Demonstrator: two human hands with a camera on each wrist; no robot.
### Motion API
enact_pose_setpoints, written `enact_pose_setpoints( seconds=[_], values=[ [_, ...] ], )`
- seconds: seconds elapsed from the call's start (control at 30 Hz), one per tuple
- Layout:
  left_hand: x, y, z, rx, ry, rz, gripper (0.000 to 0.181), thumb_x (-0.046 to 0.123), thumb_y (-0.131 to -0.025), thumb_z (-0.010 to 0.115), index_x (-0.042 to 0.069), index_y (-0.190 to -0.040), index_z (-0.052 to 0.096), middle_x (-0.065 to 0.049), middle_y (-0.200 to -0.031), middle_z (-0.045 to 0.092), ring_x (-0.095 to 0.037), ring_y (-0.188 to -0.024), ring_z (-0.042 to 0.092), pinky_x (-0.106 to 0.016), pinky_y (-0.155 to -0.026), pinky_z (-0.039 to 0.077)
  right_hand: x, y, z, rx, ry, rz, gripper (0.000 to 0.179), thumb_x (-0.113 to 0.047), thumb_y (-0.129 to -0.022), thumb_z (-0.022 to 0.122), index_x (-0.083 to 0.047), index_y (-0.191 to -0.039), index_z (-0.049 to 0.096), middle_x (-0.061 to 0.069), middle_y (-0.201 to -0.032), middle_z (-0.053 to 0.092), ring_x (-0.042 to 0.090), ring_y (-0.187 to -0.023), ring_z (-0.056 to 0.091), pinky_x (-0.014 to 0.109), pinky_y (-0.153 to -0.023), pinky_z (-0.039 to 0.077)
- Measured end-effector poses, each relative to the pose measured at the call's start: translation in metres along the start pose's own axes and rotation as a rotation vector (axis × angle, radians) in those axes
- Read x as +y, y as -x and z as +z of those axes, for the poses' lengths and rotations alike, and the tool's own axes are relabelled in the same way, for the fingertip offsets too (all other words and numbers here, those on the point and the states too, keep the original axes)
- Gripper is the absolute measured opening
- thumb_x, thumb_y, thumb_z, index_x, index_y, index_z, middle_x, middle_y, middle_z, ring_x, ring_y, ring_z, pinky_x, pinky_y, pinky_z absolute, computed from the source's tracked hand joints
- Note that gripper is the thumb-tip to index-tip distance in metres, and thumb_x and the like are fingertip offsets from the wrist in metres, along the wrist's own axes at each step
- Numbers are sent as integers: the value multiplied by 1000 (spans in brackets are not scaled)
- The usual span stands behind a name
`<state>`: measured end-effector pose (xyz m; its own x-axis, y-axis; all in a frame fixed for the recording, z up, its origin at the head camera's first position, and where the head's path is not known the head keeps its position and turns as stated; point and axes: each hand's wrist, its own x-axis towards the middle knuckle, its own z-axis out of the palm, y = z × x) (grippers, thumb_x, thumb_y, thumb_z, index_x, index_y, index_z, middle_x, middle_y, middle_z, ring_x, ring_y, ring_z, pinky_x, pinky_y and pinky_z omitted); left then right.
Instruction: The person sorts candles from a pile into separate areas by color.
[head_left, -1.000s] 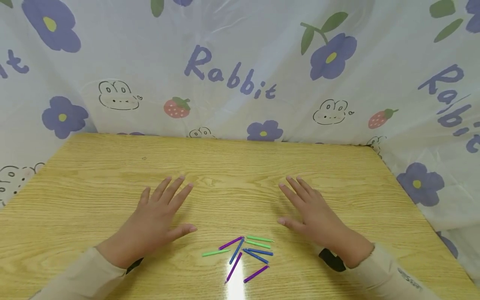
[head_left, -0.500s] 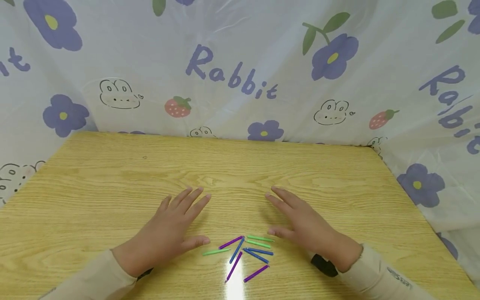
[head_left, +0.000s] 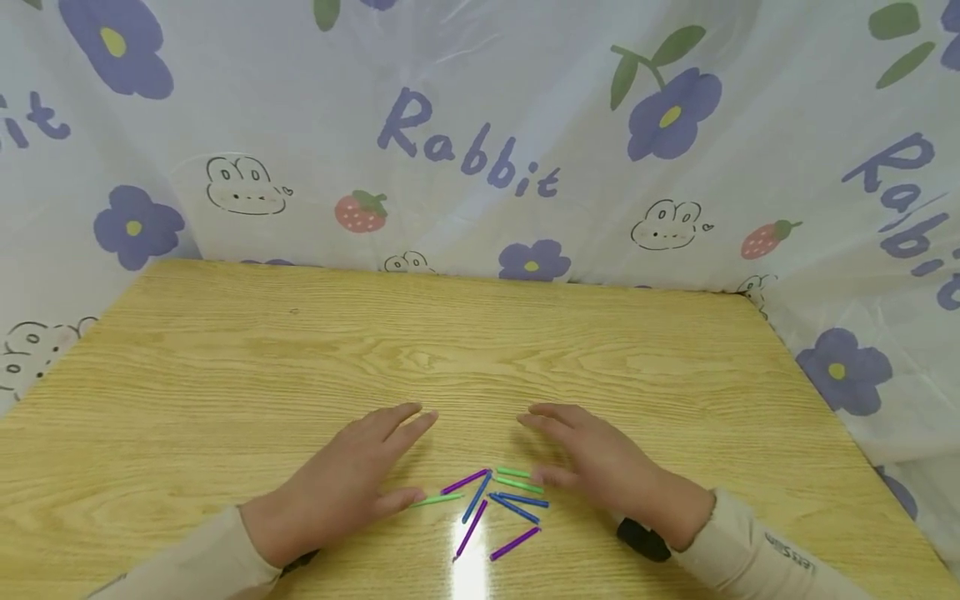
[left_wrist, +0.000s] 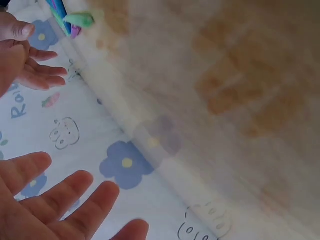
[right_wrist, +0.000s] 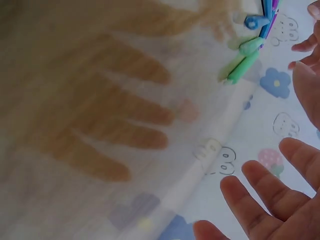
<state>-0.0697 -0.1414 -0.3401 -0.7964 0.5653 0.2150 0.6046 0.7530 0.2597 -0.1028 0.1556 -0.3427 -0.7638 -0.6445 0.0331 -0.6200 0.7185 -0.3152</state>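
Several slim coloured sticks with narrow tips at one end lie loosely grouped near the table's front: a green stick [head_left: 442,500] at the left, purple sticks [head_left: 516,543], blue sticks [head_left: 516,510] and two more green ones at the right. Palm down, my left hand [head_left: 345,479] has its fingers extended beside the group, the thumb overlapping the left green stick's end in the head view. Opposite it, my right hand [head_left: 607,462] is spread likewise, its thumb overlapping the right green sticks' ends. Both wrist views show extended fingers [left_wrist: 90,205] with nothing held.
The glossy wood-grain table [head_left: 360,333] mirrors the hands in the wrist views. Behind and at both sides hangs a white curtain [head_left: 480,75] printed with flowers, rabbits and strawberries, meeting the table's back edge. A bright light reflection crosses the sticks' area.
Both hands have moved inward and toward the table's front edge, closing in on the sticks from either side. The sticks keep their arrangement; the head view has shifted slightly.
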Motion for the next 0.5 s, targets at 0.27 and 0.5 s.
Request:
enact_pose_setpoints(
  seconds=[0.27,0.5],
  values=[
    [4,0,2,-62,25,17,57,30,-76,69,10,-125,49,-3,-111,50,-17,-98,52,-36,-80,45,-4,-1,3,-24,-5,-25,52,-34,-80,64,-18,-127,50,5,-124,50,22,-112,49,38,-88,42],
    [7,0,2,-106,82,23,43,23,-76,67,9,-116,56,4,-95,51,-7,-80,49,-27,-69,45,-6,-2,3,-48,6,-51,44,-31,-81,63,-17,-122,55,1,-115,56,17,-106,53,35,-85,44]
  ],
)
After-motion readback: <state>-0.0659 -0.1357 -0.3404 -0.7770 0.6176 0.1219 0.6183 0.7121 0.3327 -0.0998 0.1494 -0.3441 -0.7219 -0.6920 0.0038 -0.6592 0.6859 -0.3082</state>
